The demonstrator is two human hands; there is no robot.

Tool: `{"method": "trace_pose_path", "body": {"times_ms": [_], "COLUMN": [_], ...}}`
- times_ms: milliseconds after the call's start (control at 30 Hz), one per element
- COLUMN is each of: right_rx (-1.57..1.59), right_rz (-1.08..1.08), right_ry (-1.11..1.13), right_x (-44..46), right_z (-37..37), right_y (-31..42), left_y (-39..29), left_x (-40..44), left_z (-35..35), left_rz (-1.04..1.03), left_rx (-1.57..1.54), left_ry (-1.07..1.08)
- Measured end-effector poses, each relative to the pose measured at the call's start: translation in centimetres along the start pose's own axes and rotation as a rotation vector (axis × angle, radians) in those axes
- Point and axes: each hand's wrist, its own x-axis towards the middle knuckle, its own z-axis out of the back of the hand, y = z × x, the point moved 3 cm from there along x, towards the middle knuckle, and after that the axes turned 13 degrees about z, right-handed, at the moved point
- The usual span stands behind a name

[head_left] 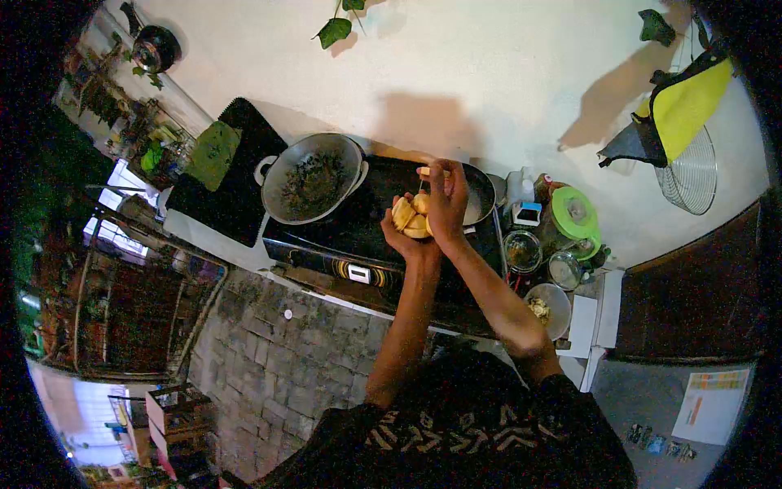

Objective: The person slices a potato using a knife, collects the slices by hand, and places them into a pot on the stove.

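Observation:
My left hand is cupped around several pale yellow chunks of food, whose exact kind I cannot make out. Just above and to the right, my right hand is closed, with a small pale yellow piece at its fingertips. Both hands are over the black gas stove, close together. Behind my right hand is a dark-rimmed frying pan, partly hidden by that hand. A large grey wok with dark bits inside sits on the stove's left side.
Right of the stove stand a green-lidded container, a glass jar and a bowl with pale chopped food. A wire strainer and a yellow-black cloth hang on the wall. A green board leans at left.

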Motion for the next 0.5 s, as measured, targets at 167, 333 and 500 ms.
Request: {"method": "trace_pose_path", "body": {"times_ms": [167, 333, 500], "right_rx": [0.046, 0.135, 0.202], "right_rz": [0.173, 0.203, 0.257], "right_ry": [-0.104, -0.215, -0.256], "right_x": [1.0, 3.5, 5.7], "right_z": [0.1, 0.1, 2.8], "right_y": [-0.8, 0.3, 0.7], "left_y": [0.5, 0.6, -1.2], "left_x": [0.5, 2.9, 3.4], "left_z": [0.1, 0.6, -1.2], "left_rz": [0.05, 0.11, 0.153], "left_rx": [-0.092, -0.137, -0.286], "left_ry": [-0.024, 0.066, -0.001]}}
